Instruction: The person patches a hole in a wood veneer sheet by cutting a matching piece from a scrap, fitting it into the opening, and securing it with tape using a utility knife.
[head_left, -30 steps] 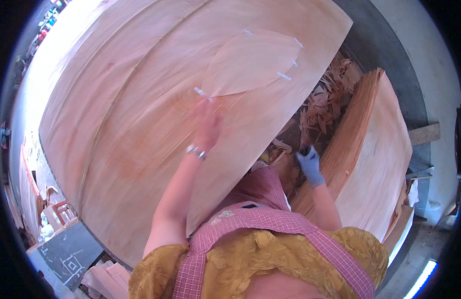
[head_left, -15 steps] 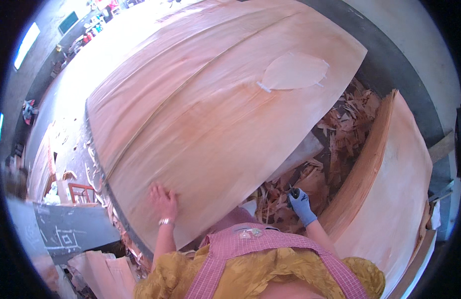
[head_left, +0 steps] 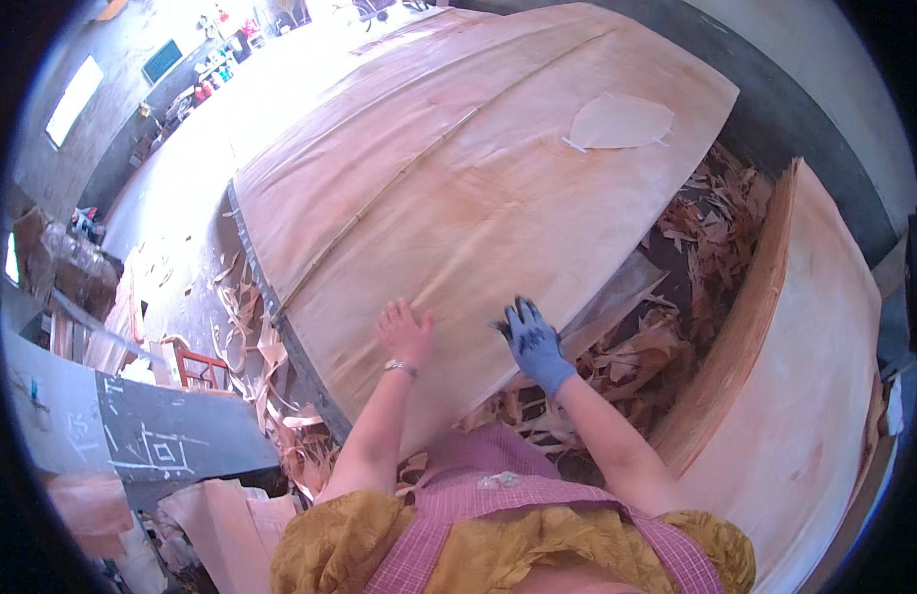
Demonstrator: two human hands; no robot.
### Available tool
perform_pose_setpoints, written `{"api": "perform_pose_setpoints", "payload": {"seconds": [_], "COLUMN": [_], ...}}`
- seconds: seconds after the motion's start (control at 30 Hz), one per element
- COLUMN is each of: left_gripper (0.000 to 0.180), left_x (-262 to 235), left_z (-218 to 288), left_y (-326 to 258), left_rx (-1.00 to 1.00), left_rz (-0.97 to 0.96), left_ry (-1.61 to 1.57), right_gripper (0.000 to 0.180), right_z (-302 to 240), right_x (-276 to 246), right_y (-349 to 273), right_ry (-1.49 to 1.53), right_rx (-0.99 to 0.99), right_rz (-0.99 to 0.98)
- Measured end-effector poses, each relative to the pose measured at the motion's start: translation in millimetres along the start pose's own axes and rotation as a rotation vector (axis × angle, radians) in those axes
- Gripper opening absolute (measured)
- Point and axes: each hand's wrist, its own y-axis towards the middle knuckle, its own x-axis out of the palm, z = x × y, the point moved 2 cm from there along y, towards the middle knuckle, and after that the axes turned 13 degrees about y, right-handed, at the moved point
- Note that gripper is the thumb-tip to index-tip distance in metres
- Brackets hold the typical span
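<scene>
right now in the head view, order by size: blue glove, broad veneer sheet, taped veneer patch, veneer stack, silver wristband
broad veneer sheet
veneer stack
taped veneer patch and blue glove: too alike to rank
silver wristband

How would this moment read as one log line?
left hand: bare, on wood sheet | right hand: blue-gloved, over sheet near edge | on sheet: pale patch, thin pole | rightward: scraps, sheet stack

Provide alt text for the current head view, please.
A bare left hand and a blue-gloved right hand are over a large pale wood sheet, crossed by a thin pole. Torn wood scraps and a thick sheet stack lie to its right.
</scene>
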Motion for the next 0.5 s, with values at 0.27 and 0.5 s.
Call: {"api": "perform_pose_setpoints", "payload": {"seconds": [0.27,0.5], "left_gripper": [0.074,0.077], "left_x": [10.6,20.1], "left_z": [-88.9,-81.8], "left_y": [81.8,69.7], "left_rx": [0.025,0.012], "left_rz": [0.089,0.064], "left_ry": [-0.018,-0.005], "right_gripper": [0.055,0.052], "right_z": [30.9,29.5], "right_x": [65.0,39.1], "right_y": [43.9,16.3], "right_ry": [-0.22,-0.155], "right_rx": [0.082,0.11], "right_rz": [-0.149,-0.227]}}
